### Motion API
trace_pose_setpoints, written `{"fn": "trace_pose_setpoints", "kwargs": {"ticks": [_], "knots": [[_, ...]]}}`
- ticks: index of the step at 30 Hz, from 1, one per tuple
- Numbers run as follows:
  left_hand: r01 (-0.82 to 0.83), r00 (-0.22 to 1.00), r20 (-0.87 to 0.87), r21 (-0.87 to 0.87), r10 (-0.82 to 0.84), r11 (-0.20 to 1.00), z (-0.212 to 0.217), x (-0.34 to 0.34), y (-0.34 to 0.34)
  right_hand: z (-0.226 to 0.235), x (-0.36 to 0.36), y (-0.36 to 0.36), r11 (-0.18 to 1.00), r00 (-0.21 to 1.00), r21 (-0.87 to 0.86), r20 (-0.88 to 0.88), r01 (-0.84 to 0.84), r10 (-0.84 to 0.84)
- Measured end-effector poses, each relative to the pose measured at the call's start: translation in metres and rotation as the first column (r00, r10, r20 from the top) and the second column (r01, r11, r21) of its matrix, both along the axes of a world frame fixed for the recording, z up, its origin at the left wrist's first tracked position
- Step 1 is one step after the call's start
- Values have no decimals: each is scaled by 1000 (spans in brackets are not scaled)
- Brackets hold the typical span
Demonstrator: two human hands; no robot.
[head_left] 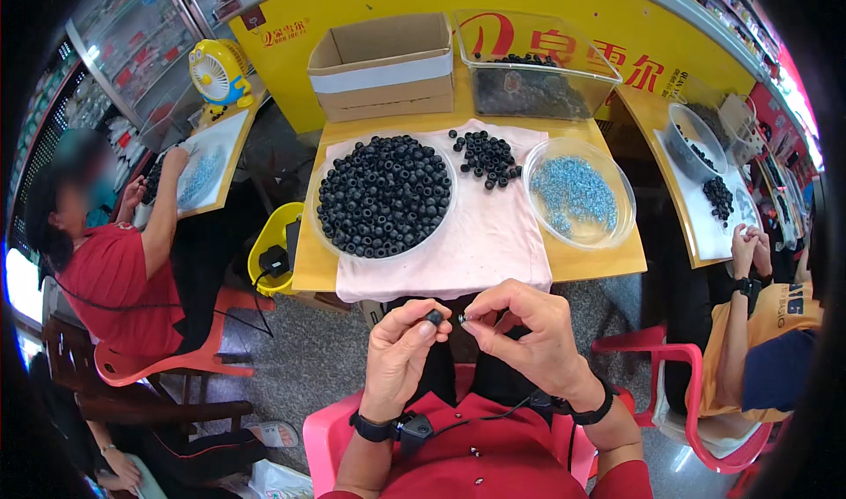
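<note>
My left hand (398, 345) pinches a small black ring-shaped bead (434, 317) between thumb and fingers, close to my body below the table edge. My right hand (529, 331) holds a tiny silvery screw (464, 319) at its fingertips, almost touching the bead. Ahead on the wooden table (608, 256), on a white cloth (493, 234), stands a clear dish heaped with black beads (384, 196). A small loose pile of black beads (487, 157) lies on the cloth. To the right, a clear bowl (578, 194) holds several bluish screws.
An open cardboard box (382, 65) and a clear bin (533, 67) with dark pieces stand at the table's back. A person in red (115, 270) works at a left table; another person (767, 323) sits right. A yellow fan (218, 71) and pink chairs (696, 393) are nearby.
</note>
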State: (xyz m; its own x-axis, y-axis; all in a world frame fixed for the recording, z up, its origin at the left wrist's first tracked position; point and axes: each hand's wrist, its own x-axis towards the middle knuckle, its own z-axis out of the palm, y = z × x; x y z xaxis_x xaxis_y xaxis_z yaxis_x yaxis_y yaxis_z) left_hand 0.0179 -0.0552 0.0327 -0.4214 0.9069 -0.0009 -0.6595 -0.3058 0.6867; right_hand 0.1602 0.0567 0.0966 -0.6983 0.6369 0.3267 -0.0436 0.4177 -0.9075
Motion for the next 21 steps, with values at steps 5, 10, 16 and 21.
{"fn": "trace_pose_setpoints", "kwargs": {"ticks": [5,10,16,21], "knots": [[60,998,-7,51,-60,997,-2,-3,2,1,0,-4,1000,1000,10,0,7,-7],[52,998,16,55,-53,997,6,2,-1,1,0,-8,999,1000,45,-21,-10,11],[-22,993,-115,-16,20,1000,14,6,-4,2,-6,-9,995,999,93,-19,-27,29],[-59,980,-189,6,59,998,11,2,-2,-2,-9,-1,989,999,146,-27,-35,40]]}}
